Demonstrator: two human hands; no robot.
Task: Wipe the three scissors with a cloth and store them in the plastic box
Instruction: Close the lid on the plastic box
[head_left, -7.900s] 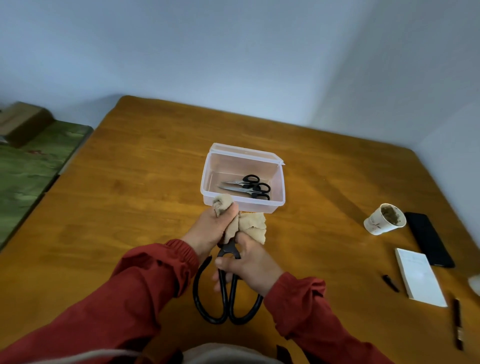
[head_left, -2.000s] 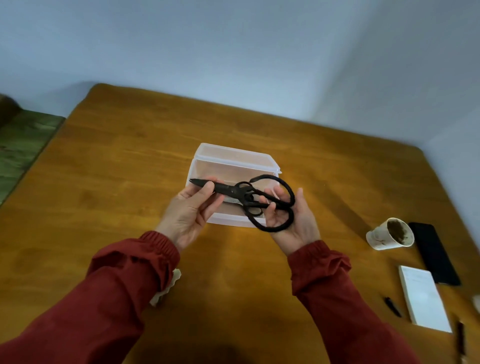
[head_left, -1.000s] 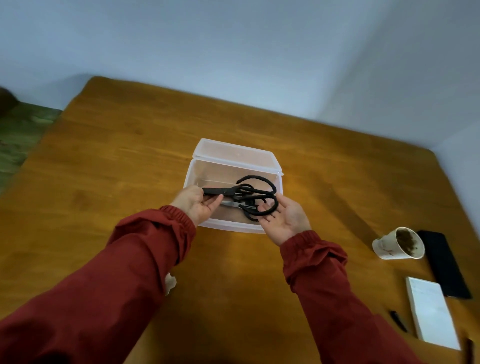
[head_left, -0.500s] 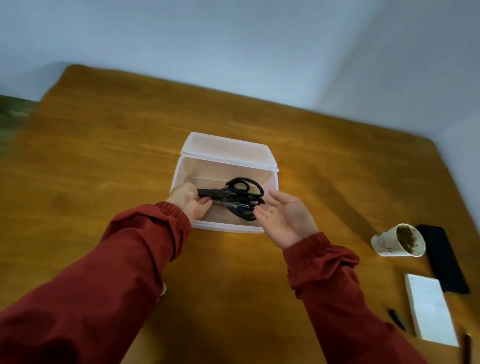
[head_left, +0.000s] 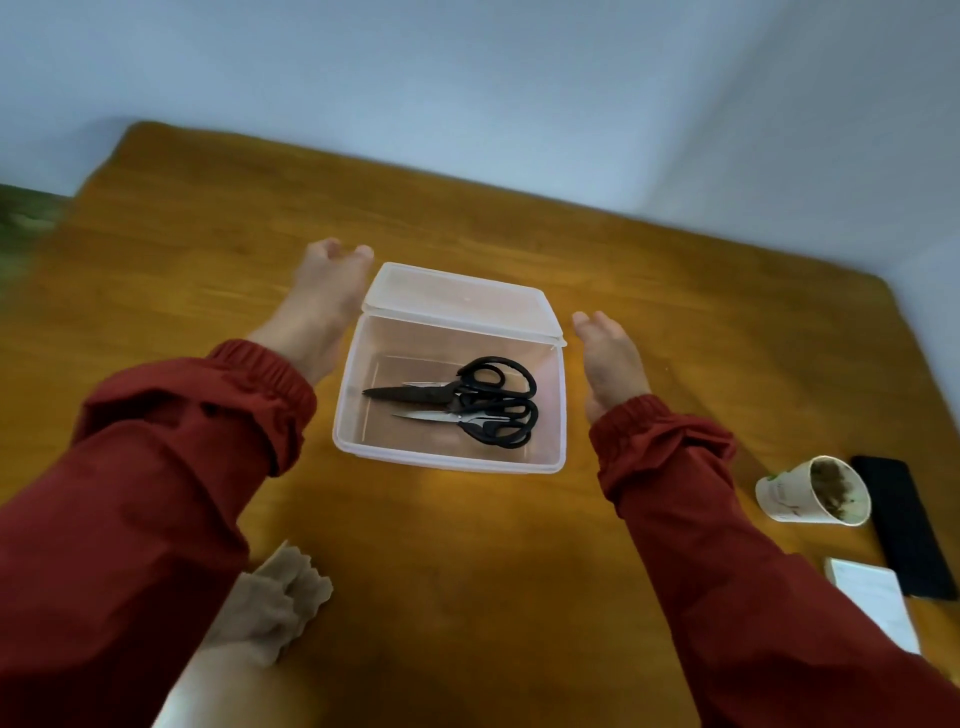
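We note scissors (head_left: 467, 400) lying in the box (head_left: 451, 459), lid (head_left: 457, 301) open. Left hand (head_left: 327, 291) and right hand (head_left: 608, 358) flank it, both released, holding nothing. Cloth (head_left: 280, 597) lies near the worktop's (head_left: 467, 571) front edge.

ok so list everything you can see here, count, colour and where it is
table: one, brown wood, under everything
box: one, clear plastic, lid open, middle of the table
scissors: overlapping pile, exact count unclear, black handles, one all black, one with silver blades, inside the box
cloth: one, beige, near edge of the table, by the left sleeve
cup: one, white with brown residue inside, right side of the table
phone: one, black, just right of the cup
notepad: one, white, nearer than the phone
left hand: one, open, left of the lid, red sleeve
right hand: one, open, right of the box, red sleeve
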